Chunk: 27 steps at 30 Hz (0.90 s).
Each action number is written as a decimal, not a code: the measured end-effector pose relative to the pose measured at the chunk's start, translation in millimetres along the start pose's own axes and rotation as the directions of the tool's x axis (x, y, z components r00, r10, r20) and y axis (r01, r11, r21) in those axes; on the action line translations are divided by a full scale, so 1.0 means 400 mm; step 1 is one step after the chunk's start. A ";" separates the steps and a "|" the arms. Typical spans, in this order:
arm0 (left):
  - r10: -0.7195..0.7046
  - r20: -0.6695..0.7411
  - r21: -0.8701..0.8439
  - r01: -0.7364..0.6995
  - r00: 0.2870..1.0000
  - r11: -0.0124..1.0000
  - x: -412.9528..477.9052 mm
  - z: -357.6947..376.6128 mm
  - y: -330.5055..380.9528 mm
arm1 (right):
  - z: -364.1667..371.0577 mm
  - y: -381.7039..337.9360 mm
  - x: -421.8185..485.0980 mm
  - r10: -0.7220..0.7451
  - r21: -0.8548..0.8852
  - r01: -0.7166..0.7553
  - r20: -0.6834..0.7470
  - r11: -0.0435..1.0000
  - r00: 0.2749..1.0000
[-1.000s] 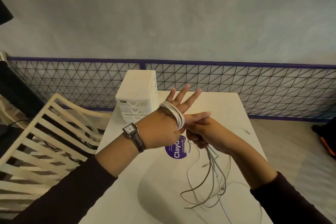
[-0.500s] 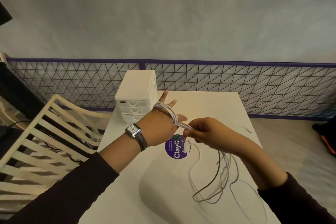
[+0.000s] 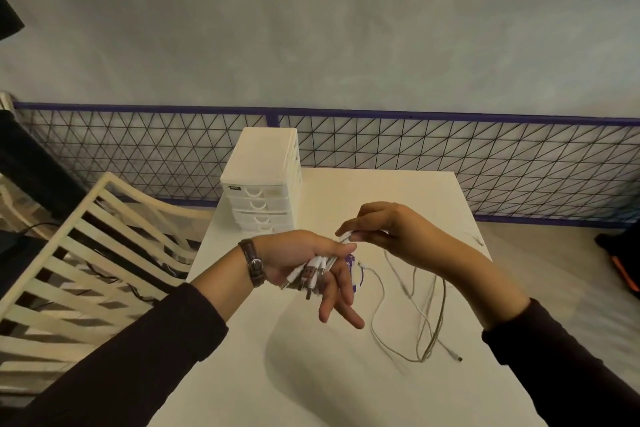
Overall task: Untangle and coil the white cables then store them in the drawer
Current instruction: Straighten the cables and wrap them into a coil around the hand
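Note:
My left hand [image 3: 304,263] is turned palm up over the white table [image 3: 311,374], with white cables [image 3: 313,270] wound around it and several plug ends showing across the palm. My right hand [image 3: 384,232] is just right of it and pinches the white strands that run off the coil. The loose remainder of the cables [image 3: 415,315] hangs down and trails in loops on the table to the right, one plug end lying near the right edge. A white drawer unit [image 3: 263,184] with several shut drawers stands at the table's back left.
A purple round sticker [image 3: 356,270] lies on the table, mostly hidden behind my left hand. A cream slatted chair [image 3: 86,253] stands to the left. A purple-framed wire mesh fence [image 3: 450,163] runs behind the table.
My left hand has rotated from back-up to palm-up and dropped lower. My right hand has swung up and over it with the strands. The loose loops on the table have shifted right.

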State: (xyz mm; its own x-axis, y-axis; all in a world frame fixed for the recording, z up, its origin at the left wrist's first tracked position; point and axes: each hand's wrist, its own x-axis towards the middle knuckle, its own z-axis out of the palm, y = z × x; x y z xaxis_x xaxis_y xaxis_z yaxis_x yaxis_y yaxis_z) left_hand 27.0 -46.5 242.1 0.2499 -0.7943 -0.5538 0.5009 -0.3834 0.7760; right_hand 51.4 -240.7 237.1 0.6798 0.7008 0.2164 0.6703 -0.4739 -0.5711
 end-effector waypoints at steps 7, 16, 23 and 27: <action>0.372 0.099 -0.375 -0.312 0.923 0.873 0.014 0.027 -0.036 | 0.051 -0.020 -0.014 -0.129 -0.301 0.083 -0.138 0.950 0.982; 0.547 0.186 -0.468 -0.416 0.817 0.780 0.019 0.059 -0.008 | 0.083 -0.037 0.007 -0.247 -0.178 0.206 -0.256 0.962 0.935; 0.529 -0.008 -0.259 -0.513 0.848 0.818 -0.035 0.021 0.038 | 0.074 -0.096 0.068 0.131 0.591 -0.009 -0.164 0.807 0.978; 0.551 0.001 -0.305 -0.524 0.835 0.795 -0.046 0.020 0.045 | 0.062 -0.096 0.085 0.159 0.611 -0.021 -0.172 0.791 0.972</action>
State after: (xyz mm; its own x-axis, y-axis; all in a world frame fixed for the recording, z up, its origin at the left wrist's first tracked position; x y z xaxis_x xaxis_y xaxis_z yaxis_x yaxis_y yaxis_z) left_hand 24.9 -42.5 268.5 0.4835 -0.8747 -0.0347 0.5199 0.2550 0.8153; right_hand 41.4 -185.7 246.8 0.8187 0.5140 0.2560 0.3341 -0.0638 -0.9404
